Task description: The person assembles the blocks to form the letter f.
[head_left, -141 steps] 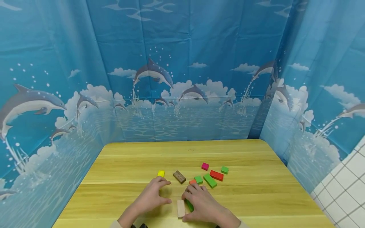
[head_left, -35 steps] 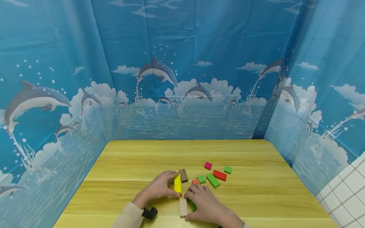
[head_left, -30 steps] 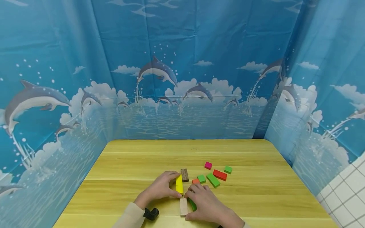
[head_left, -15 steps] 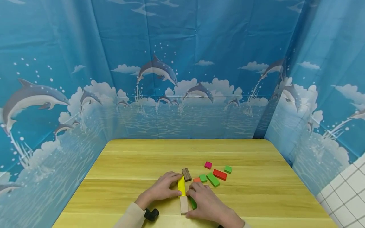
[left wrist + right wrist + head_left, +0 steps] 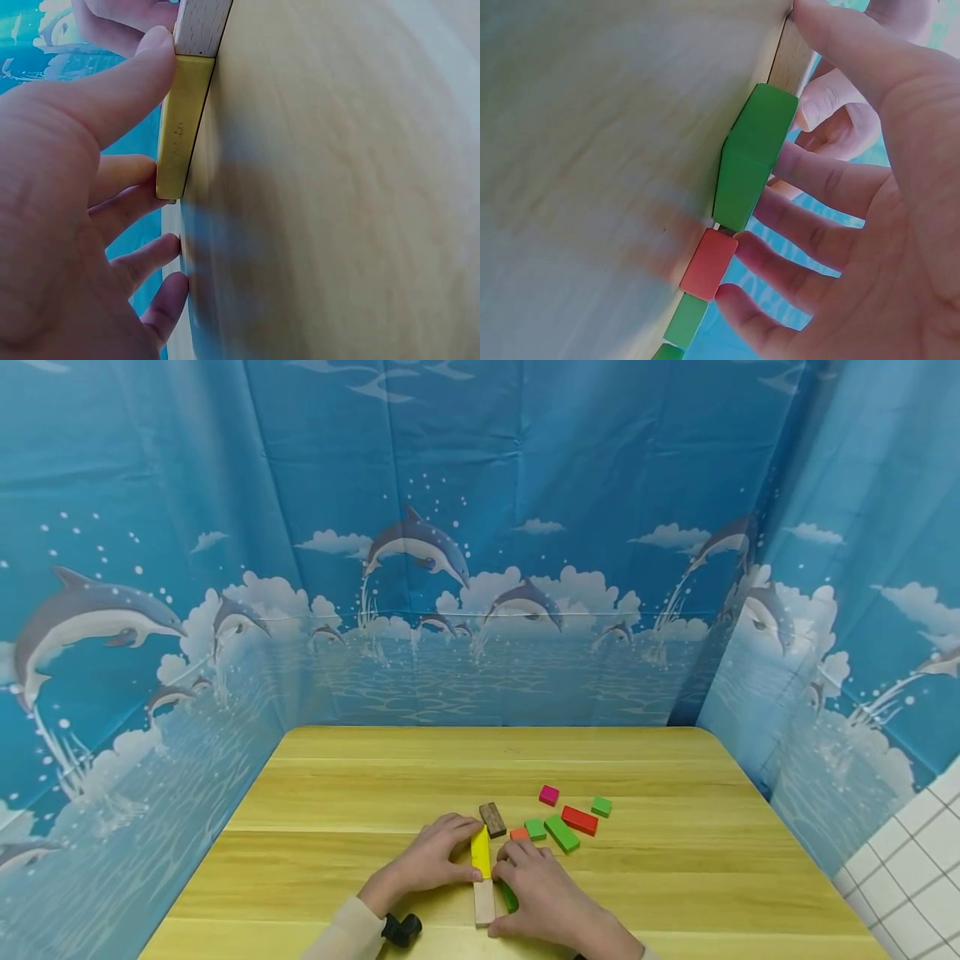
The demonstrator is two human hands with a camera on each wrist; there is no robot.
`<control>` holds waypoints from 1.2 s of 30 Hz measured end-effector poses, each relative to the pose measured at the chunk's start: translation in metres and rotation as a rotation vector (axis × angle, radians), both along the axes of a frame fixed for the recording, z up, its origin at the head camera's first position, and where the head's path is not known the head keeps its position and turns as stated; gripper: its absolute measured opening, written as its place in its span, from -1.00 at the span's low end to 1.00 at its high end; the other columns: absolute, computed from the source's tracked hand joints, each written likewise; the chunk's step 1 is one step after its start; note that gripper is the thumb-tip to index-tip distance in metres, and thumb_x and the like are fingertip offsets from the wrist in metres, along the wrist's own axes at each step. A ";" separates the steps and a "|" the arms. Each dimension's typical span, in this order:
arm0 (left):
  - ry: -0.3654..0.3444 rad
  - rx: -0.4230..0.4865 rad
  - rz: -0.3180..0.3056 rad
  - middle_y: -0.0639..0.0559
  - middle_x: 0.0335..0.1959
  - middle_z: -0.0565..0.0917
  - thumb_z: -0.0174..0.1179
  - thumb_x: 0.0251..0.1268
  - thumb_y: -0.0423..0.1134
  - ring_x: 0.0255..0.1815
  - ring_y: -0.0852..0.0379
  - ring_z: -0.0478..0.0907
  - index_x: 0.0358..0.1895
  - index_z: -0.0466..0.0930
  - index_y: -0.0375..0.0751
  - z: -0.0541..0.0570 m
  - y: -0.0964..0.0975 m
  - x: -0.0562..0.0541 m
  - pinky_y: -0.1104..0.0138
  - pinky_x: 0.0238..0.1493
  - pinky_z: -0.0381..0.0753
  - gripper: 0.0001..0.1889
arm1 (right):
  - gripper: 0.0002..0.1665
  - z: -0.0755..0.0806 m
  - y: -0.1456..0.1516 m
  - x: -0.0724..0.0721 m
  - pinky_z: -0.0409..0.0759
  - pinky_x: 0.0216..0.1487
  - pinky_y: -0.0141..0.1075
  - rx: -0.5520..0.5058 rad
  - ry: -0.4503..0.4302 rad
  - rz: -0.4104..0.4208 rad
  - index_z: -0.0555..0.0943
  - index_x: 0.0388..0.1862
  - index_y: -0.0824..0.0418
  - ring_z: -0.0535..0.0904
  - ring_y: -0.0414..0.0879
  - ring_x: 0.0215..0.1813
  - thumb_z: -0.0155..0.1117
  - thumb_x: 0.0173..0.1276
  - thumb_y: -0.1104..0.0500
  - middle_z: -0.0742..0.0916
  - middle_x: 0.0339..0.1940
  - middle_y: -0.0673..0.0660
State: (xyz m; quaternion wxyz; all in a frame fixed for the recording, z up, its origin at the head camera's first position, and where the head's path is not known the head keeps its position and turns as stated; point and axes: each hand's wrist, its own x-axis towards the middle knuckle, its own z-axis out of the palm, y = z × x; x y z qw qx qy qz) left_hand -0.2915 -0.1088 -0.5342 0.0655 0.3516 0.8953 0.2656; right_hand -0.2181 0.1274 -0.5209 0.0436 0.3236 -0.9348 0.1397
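- Left hand (image 5: 431, 860): lower centre of the frame; thumb and fingertips pinch the yellow block; the outer fingers are spread, as the left wrist view shows.
- Yellow block (image 5: 481, 853): lower centre; one end abuts the pale block in line.
- Pale block (image 5: 484, 906): directly below the yellow block in the head view.
- Right hand (image 5: 540, 893): lower centre, right of the pale block; fingers apart and curved over the near green block, thumb tip at the pale block's lower end. Whether it grips either piece cannot be told.
- Near green block (image 5: 510, 898): beside the pale block, partly covered by the right hand.
- Brown block (image 5: 492, 820): just beside the yellow block's upper end.
- Orange block (image 5: 519, 834): just above the right fingertips.
- Small green block (image 5: 536, 829), long green block (image 5: 562, 833), red block (image 5: 580, 821): grouped right of centre.
- Pink block (image 5: 549, 795), far green block (image 5: 602, 807): outlying, above that group.
- Table (image 5: 337, 785): wood-grained, lower half; dolphin curtain (image 5: 480, 677) behind.
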 end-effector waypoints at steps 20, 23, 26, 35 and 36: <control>-0.011 0.029 0.002 0.09 0.45 0.39 0.28 0.28 0.27 0.46 0.01 0.27 0.54 0.31 -0.07 0.001 0.001 0.001 -0.24 0.30 0.25 -0.15 | -0.15 0.006 0.003 -0.001 0.53 0.02 0.05 -0.017 -0.029 -0.016 0.68 0.01 0.00 0.43 -0.05 0.14 0.27 0.05 -0.62 0.54 0.09 -0.04; -0.039 0.051 0.004 0.06 0.47 0.37 0.25 0.33 0.23 0.48 -0.03 0.24 0.54 0.30 -0.08 0.001 0.000 0.000 -0.26 0.34 0.21 -0.19 | -0.15 0.009 0.003 -0.003 0.52 0.05 0.08 -0.027 -0.050 -0.026 0.67 0.05 0.00 0.43 -0.05 0.15 0.25 0.08 -0.61 0.55 0.09 -0.04; -0.052 0.085 0.008 0.01 0.48 0.36 0.19 0.45 0.11 0.49 -0.06 0.24 0.53 0.30 -0.11 0.004 0.000 -0.003 -0.21 0.38 0.22 -0.30 | -0.16 0.010 0.003 -0.004 0.50 0.08 0.10 -0.025 -0.067 -0.029 0.66 0.12 -0.02 0.42 -0.05 0.20 0.23 0.12 -0.59 0.55 0.13 -0.05; -0.016 0.158 0.044 0.05 0.44 0.43 0.11 0.56 -0.17 0.46 -0.05 0.31 0.47 0.40 -0.08 0.019 0.008 -0.019 -0.09 0.39 0.31 -0.52 | -0.20 0.008 0.002 -0.005 0.48 0.09 0.21 -0.013 -0.072 0.023 0.56 0.34 -0.08 0.37 0.03 0.34 0.22 0.26 -0.49 0.55 0.33 -0.03; -0.014 0.157 0.042 0.06 0.44 0.43 0.11 0.56 -0.18 0.46 -0.04 0.32 0.47 0.41 -0.07 0.019 0.010 -0.022 -0.08 0.39 0.32 -0.53 | -0.19 0.008 0.002 -0.005 0.48 0.10 0.22 -0.010 -0.076 0.032 0.55 0.36 -0.09 0.37 0.04 0.35 0.21 0.28 -0.49 0.55 0.35 -0.03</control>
